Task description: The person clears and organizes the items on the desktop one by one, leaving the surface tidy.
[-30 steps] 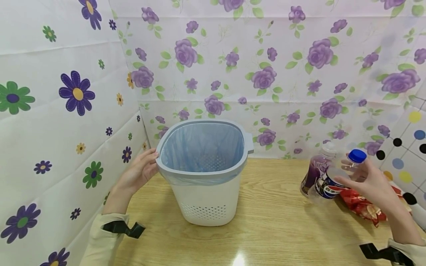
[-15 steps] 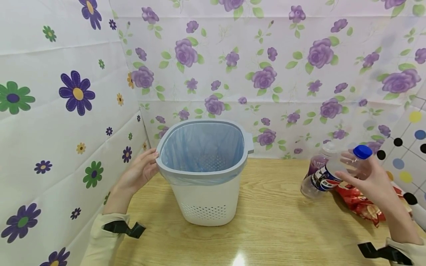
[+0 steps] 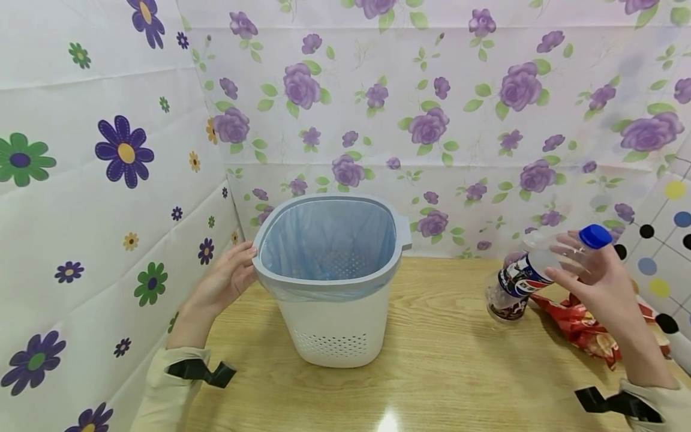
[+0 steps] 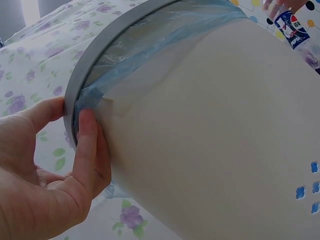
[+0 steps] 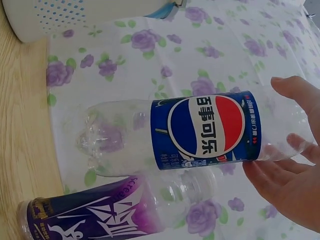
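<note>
A white trash bin with a grey rim and a blue plastic liner stands upright on the table. My left hand pinches the rim at its left side, thumb on one side and fingers on the other. Far to the right, my right hand holds a clear Pepsi bottle with a blue cap by its upper part. That bottle is tilted, its bottom pointing left. Behind it stands a bottle with a purple label, mostly hidden in the head view.
A crumpled red snack bag lies on the wooden table under my right wrist. Flowered sheets cover the back and left walls. A dotted tiled surface borders the right side.
My right hand has moved slightly up and to the right, raising the Pepsi bottle, which now overlaps more of the purple-labelled bottle. The left hand and the bin have stayed put.
</note>
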Demonstrator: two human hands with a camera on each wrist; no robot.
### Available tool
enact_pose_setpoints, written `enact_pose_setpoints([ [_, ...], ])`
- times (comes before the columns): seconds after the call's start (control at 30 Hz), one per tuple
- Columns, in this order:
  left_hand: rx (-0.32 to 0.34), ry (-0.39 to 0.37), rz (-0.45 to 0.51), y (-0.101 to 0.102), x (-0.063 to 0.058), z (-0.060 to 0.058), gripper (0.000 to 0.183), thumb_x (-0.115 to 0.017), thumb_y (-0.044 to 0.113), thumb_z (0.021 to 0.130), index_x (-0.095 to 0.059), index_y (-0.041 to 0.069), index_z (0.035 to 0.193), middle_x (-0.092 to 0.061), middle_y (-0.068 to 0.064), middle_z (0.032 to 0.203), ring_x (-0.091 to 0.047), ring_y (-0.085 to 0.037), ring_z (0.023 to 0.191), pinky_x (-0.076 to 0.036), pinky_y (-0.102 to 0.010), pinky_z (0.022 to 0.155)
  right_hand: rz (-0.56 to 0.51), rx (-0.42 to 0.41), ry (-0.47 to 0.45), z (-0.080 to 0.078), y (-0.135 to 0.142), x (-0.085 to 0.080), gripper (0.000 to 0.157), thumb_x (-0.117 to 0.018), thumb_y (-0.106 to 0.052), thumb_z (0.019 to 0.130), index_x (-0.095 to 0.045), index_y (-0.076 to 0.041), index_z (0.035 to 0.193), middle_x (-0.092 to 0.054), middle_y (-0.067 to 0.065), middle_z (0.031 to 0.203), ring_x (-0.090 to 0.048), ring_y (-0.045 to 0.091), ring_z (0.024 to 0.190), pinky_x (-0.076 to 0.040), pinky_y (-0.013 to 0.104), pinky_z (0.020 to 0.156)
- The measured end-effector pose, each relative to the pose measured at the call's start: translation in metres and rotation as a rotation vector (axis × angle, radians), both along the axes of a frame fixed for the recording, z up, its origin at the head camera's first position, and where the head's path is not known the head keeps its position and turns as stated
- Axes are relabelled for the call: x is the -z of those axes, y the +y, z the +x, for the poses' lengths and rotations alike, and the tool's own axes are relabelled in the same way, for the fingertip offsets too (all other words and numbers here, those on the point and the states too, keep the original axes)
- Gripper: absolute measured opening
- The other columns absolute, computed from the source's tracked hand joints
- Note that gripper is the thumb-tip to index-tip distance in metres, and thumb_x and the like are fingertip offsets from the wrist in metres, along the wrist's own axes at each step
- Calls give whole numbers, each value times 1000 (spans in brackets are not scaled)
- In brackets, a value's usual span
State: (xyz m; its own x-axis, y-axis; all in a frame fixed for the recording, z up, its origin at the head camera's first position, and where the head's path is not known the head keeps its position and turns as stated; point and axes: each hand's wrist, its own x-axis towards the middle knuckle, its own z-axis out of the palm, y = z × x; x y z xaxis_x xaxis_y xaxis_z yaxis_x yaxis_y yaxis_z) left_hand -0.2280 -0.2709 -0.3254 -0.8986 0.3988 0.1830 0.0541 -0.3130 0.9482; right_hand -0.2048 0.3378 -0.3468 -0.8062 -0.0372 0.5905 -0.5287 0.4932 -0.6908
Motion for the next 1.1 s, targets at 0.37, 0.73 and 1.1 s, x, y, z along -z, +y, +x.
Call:
enact_pose_setpoints([
  [0.37,-9,-3,-13,0,1,0,26,-36,10,104,-45,7,128,-63,3,106,-65,-6,94,-56,-14,83,-134,-77,35,0,-14,-7,77,-63,17,83,-33,-10,149,-56,-3,135,-58,0,115,-48,4,89],
  [0.73,-5,13,-4,0,2,1,26,-36,10,104,-48,8,127,-63,3,106,-65,-6,94,-56,-15,84,-257,-135,73,-2,-26,-14,75,-60,17,84,-33,-9,149,-59,1,134,-61,4,113,-52,8,85],
  [1.1,-9,15,-12,0,2,0,25,-36,11,104,-49,8,125,-63,3,106,-65,-6,94,-56,-15,84,-477,-375,203,-12,-38,-18,68,-57,22,83,-32,4,144,-57,16,134,-62,21,116,-56,19,89],
])
